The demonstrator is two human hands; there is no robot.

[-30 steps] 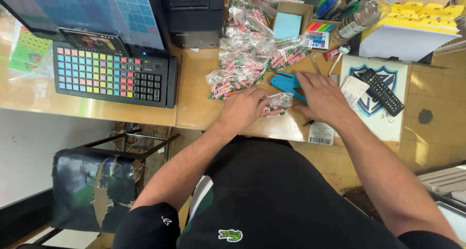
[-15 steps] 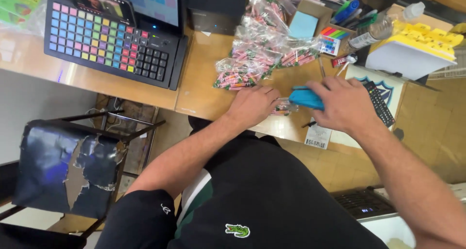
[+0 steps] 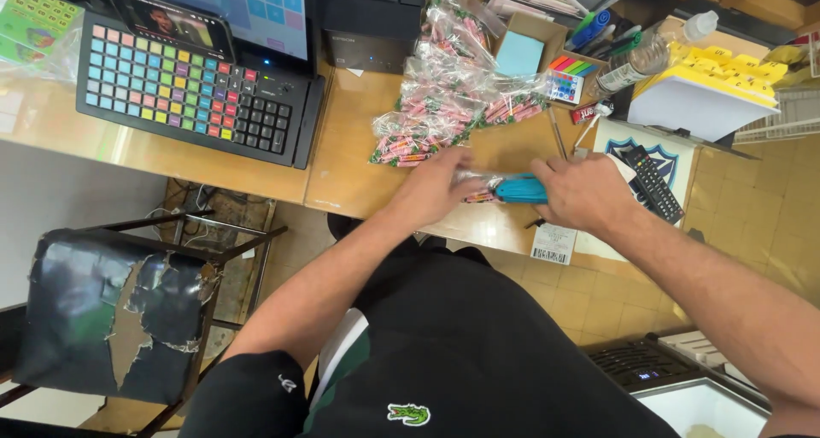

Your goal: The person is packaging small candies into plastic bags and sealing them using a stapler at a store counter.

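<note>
You stand at a wooden counter (image 3: 213, 160) with a glossy, worn top. Below it the floor (image 3: 752, 233) is laid in tan square tiles. To your left sits a metal-framed chair (image 3: 111, 318) whose black seat cover is torn and peeling. Light is even and soft.

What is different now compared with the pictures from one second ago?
The right hand closed over the blue stapler and turned it toward the small candy bag that the left hand pins. The pile of candy bags and keyboard stayed put.
</note>
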